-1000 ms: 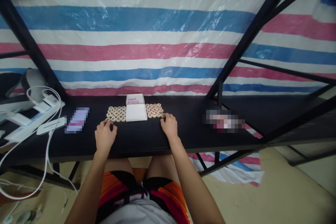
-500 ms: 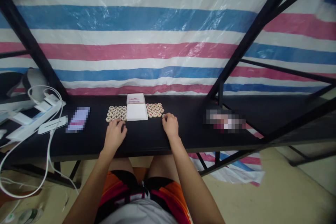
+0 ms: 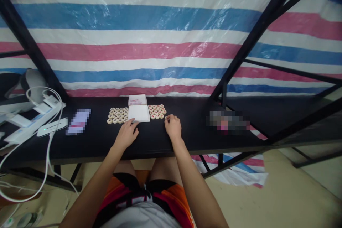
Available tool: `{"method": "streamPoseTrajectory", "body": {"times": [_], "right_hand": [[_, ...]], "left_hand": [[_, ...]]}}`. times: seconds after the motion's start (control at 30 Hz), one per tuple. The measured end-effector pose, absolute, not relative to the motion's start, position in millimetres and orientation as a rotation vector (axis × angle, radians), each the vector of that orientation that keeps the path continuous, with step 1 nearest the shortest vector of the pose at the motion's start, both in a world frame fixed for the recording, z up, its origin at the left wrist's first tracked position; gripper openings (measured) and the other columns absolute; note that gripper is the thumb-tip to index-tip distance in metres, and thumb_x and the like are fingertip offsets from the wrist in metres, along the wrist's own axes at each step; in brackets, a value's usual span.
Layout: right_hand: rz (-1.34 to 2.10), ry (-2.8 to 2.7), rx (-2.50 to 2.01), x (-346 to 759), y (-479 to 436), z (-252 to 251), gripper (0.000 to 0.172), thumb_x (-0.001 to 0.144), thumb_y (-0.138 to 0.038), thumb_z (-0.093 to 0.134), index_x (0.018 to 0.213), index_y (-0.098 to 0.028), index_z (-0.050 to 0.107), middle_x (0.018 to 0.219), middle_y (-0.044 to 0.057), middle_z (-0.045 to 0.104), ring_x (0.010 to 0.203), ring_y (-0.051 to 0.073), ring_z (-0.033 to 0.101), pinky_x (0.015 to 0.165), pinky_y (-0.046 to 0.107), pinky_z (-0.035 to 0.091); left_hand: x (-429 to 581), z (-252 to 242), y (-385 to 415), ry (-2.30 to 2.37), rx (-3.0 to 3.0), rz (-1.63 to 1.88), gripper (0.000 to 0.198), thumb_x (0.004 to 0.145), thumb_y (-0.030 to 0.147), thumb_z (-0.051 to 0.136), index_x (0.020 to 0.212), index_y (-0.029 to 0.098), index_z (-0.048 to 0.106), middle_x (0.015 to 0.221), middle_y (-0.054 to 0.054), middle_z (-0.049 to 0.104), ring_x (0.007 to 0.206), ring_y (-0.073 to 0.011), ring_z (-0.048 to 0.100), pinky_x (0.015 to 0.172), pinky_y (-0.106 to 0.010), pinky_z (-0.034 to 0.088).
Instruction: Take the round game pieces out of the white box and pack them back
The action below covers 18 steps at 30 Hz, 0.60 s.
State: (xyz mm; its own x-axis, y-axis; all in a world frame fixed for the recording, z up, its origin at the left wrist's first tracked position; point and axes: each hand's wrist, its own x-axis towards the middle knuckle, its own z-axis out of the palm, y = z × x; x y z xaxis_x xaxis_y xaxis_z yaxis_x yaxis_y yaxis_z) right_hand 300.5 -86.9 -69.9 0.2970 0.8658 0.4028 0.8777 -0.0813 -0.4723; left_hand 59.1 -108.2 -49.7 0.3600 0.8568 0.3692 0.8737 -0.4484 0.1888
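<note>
Black desktop [image 3: 195,131] against a red-white-blue striped tarp [image 3: 149,51]; open white box [image 3: 139,114] mid-desk btwn dark-marked xiangqi pieces [image 3: 120,116], left, & red-marked xiangqi pieces [image 3: 156,116], right. L hand [image 3: 127,134], loosely spread, is by box's front-left corner; R hand [image 3: 173,127] partly hides an end piece [image 3: 166,118], can't tell if gripped. Two items pixelated; power strip [image 3: 34,121] cut off at left.
</note>
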Motion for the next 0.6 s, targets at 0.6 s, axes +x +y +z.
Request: {"method": "streamPoseTrajectory", "body": {"times": [0.6], "right_hand": [[-0.028,-1.562,-1.955,300.0,-88.5,-68.1,0.016,0.084,-0.018,0.048,0.092,-0.016,0.061,0.093,0.009,0.062,0.087,0.02,0.053,0.077,0.028,0.036]], "left_hand": [[58.1,-51.8,-111.1,-1.686,-2.551,-0.703,0.043,0.087,0.024,0.045,0.129,0.016,0.052,0.131,-0.015,0.053,0.118,-0.0259,0.051,0.1,-0.042,0.042]]}}
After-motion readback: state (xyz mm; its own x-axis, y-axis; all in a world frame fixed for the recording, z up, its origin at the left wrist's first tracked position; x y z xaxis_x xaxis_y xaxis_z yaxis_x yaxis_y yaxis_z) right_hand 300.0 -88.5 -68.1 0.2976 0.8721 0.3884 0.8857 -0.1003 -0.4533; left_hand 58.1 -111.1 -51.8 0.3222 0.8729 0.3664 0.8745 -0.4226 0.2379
